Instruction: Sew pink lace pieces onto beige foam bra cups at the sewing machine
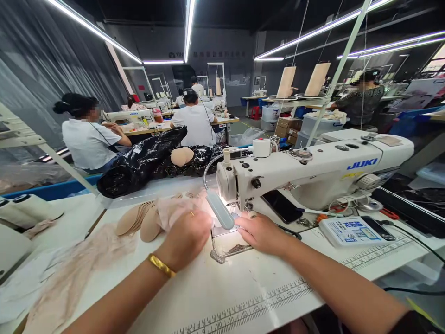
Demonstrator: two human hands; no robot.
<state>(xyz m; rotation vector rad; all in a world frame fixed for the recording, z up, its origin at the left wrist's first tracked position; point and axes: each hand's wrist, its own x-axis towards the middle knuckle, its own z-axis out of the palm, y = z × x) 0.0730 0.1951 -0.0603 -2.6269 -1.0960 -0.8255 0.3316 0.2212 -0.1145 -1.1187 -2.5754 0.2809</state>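
At the needle end of a white sewing machine (278,174), my two hands work on either side of a small lit lamp head (220,211). My left hand (189,239), with a gold bracelet (162,265) on the wrist, is closed at the edge of sheer pale pink fabric (174,211). My right hand (262,232) has its thumb and fingers drawn together beside the presser foot; what they pinch is hidden by the lamp head and glare. Several beige oval pads (134,218) lie fanned out left of the fabric.
A black phone (281,205) and a white box (354,231) lie right of my hand. A printed ruler (250,304) runs along the front edge. More pink fabric (83,266) spreads leftward. Black plastic bags (142,160) stand behind the table. Several people sit at machines beyond.
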